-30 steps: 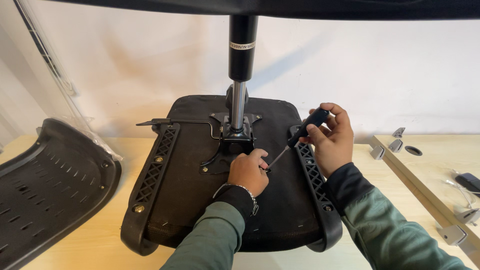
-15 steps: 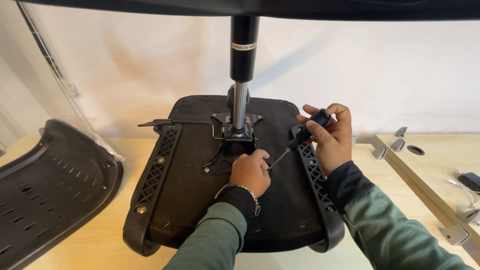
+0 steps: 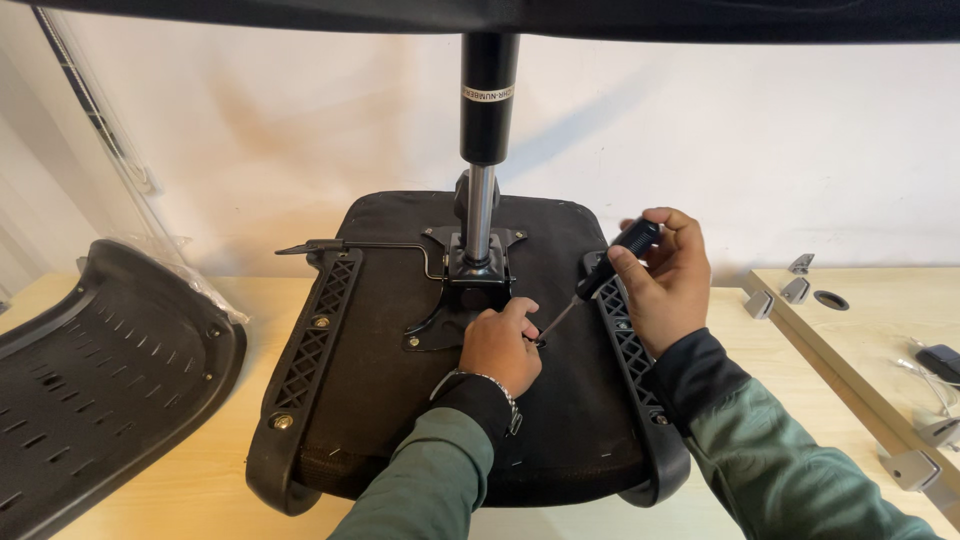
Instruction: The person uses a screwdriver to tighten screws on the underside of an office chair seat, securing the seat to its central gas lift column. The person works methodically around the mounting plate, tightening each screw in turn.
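**Screwdriver on the chair seat**

The right hand (image 3: 668,282) has its fingers wrapped tight around the black screwdriver (image 3: 600,283). The left hand (image 3: 500,345) is curled shut, pinching its thin tip against the upside-down chair seat (image 3: 380,400). The screwdriver looks light and stiff; its fat handle seems best to hold.

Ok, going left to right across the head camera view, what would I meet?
Black perforated chair backrest → left armrest bracket → left hand → screwdriver → right hand → light wooden board with metal brackets.
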